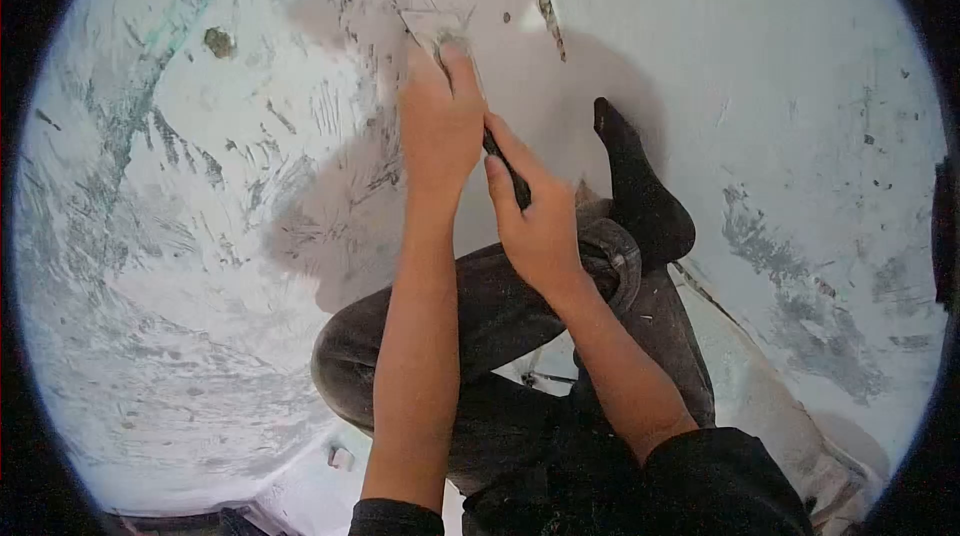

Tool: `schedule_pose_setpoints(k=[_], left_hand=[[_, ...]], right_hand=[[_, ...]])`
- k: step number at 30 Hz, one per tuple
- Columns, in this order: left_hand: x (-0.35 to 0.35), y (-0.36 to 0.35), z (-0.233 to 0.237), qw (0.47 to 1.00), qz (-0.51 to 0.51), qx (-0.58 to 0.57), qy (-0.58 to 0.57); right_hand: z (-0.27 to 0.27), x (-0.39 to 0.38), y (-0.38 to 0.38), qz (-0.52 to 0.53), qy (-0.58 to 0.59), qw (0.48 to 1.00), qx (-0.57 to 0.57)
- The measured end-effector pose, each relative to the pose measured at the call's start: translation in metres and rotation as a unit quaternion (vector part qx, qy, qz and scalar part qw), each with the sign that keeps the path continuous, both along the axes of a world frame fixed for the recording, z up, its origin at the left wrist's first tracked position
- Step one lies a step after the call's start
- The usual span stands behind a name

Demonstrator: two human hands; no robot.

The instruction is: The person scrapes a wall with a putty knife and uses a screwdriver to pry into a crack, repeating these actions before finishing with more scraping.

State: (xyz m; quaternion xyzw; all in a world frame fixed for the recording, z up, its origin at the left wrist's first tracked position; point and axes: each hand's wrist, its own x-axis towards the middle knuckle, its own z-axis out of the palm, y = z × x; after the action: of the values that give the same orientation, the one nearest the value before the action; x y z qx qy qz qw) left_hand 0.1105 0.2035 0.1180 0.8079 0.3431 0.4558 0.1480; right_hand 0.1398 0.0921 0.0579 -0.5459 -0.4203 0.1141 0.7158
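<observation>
A putty knife (pixel 423 26) with a wide metal blade and a dark handle lies against the scuffed white wall surface (pixel 330 196), blade edge away from me. My right hand (pixel 537 226) is wrapped round the handle's lower end. Farther up, my left hand (pixel 440 116) holds the knife near its blade, with fingertips pressed on the metal. Part of the blade and the upper handle are hidden behind those fingers. Grey scrape marks and patches surround the blade.
My bent leg (pixel 400 346) in dark trousers and a black-socked foot (pixel 645 191) are close below and right of the hands. A long crack (pixel 543 1) and a chipped hole (pixel 219 42) mark the surface. A small pale chunk (pixel 341 458) lies at lower left.
</observation>
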Motion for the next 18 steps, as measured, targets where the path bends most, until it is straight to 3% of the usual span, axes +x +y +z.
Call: schedule_pose_setpoints(k=[3, 5, 8, 11, 13, 15, 18], left_hand=[[0.010, 0.004, 0.010, 0.999, -0.022, 0.029, -0.008], [0.013, 0.005, 0.007, 0.999, -0.025, 0.020, -0.013], [0.007, 0.004, 0.002, 0.999, -0.026, 0.026, 0.014], [0.014, 0.007, 0.006, 0.996, -0.048, 0.039, -0.064], [0.013, 0.005, 0.010, 0.996, -0.010, -0.059, 0.063], [0.006, -0.002, 0.002, 0.998, -0.011, -0.046, 0.030], [0.016, 0.005, 0.013, 0.999, -0.032, -0.002, -0.011]], right_hand=[[0.001, 0.003, 0.003, -0.015, -0.021, 1.000, -0.010], [-0.012, 0.008, 0.014, -0.041, -0.024, 0.997, 0.057], [0.002, 0.004, 0.003, -0.016, -0.007, 0.999, 0.030], [-0.007, 0.012, 0.010, -0.017, -0.050, 0.997, 0.056], [-0.002, 0.012, 0.009, -0.009, -0.020, 0.999, 0.026], [-0.007, 0.007, 0.006, 0.004, 0.014, 1.000, 0.000], [-0.009, 0.014, 0.017, -0.061, -0.095, 0.991, 0.073]])
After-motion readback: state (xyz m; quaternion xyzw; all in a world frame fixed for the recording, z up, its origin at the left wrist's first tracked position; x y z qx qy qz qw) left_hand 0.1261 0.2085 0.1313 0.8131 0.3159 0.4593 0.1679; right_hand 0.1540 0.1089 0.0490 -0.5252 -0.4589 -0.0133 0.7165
